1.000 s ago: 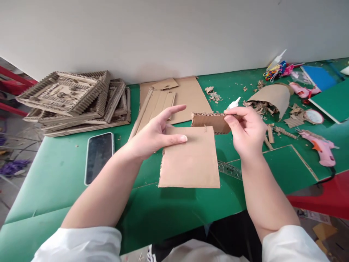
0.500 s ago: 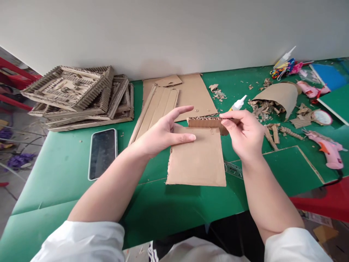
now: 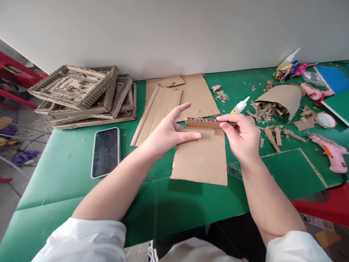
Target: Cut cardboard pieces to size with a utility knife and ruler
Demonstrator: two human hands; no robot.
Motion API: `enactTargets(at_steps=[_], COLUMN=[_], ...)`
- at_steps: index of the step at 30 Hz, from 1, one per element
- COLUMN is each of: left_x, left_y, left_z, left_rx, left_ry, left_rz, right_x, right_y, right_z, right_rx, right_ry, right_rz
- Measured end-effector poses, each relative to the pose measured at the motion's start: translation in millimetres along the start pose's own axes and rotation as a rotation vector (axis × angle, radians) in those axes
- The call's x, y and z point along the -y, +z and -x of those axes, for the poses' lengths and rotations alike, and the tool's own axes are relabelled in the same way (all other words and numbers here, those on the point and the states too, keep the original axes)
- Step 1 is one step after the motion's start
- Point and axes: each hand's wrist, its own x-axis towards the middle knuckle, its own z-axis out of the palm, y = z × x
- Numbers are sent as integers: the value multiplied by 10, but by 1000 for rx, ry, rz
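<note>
My left hand (image 3: 170,133) grips the left edge of a flat brown cardboard sheet (image 3: 203,160), thumb on top and fingers stretched out, holding it just above the green table (image 3: 68,171). My right hand (image 3: 241,136) pinches a narrow corrugated cardboard strip (image 3: 203,122) and sets it along the sheet's far edge. A small white glue bottle (image 3: 240,106) with a yellow label sticks out behind my right hand; whether that hand holds it is unclear.
A phone (image 3: 105,151) lies left of my arm. A stack of corrugated cardboard frames (image 3: 81,96) sits at the back left. Flat cardboard pieces (image 3: 180,96) lie behind the sheet. Scraps, a curled cardboard piece (image 3: 280,96) and a pink glue gun (image 3: 331,153) lie to the right.
My right hand has lowered the corrugated strip and turned it edge-up onto the sheet's far edge. Both hands and the sheet have shifted slightly right in view.
</note>
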Motion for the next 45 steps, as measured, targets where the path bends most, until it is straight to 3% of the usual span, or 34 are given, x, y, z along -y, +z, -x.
enactTargets(at_steps=[12,23,45], left_x=[-4,46,33], left_y=[45,46,88], left_z=[13,15,-8], left_rx=[18,-24,-89], left_ry=[-15,59,-4], left_rz=[39,-50,174], right_x=[18,-12,-16], right_y=[33,30,9], right_z=[25,18,-11], right_rx=[47,94,167], right_ry=[69,89,136], right_rz=[-46,-127,-254])
